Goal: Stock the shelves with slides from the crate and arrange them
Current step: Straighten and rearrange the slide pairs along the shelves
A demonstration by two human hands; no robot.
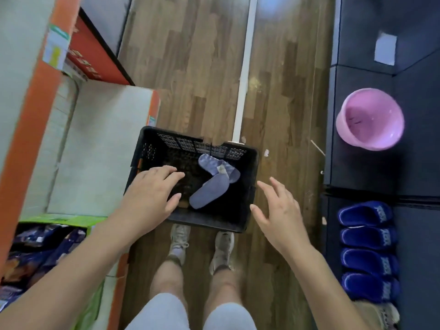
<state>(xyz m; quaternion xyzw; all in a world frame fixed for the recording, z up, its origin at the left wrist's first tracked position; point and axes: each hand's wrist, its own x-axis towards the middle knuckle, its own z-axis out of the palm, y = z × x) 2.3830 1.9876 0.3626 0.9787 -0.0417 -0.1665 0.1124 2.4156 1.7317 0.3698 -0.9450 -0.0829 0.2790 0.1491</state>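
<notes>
The black crate (204, 223) stood on the wood floor just ahead of the person's feet, with two pale lilac slides (209, 190) lying crossed inside it, toward its right half. The left hand (152, 189) hovered over the crate's left side, fingers straight and loosely spread, holding nothing. The right hand (278, 210) hung just outside the crate's right wall, spread and empty too. Right of the crate, a dark shelf (416, 163) carried a row of blue slides (366, 248) and a pink basin (370, 119). The step seemed to be a reach for the remaining pair. Next, the hands would need to dip inside and close on the slides.
</notes>
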